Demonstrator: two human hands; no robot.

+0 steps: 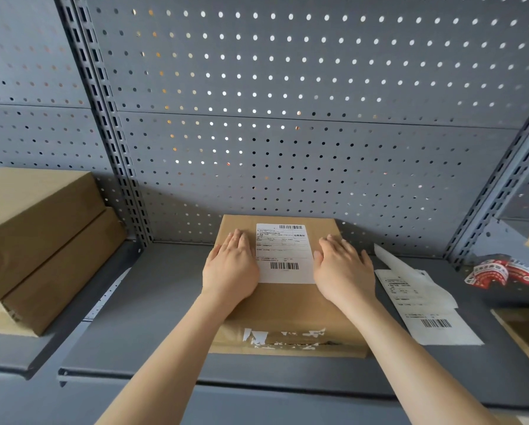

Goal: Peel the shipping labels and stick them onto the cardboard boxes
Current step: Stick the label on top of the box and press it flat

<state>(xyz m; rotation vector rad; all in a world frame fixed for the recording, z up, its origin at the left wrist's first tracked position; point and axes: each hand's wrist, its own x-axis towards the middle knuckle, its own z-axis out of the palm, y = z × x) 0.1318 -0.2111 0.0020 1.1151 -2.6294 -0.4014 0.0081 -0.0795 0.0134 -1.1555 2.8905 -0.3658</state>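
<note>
Head view: shipping label (283,253) flat on cardboard box (291,308), between flat-pressed left hand (230,268) and right hand (343,269).

The left hand (230,268) covers the left edge of the shipping label (283,253), and the right hand (343,271) hides its right edge — the label's small print is too fine to read. The stacked boxes (36,240) at left and a box corner (523,335) at right are cut off by the frame edges. Both forearms leave the bottom edge — the red-and-white tape roll (502,271) lettering is blurred.
</note>
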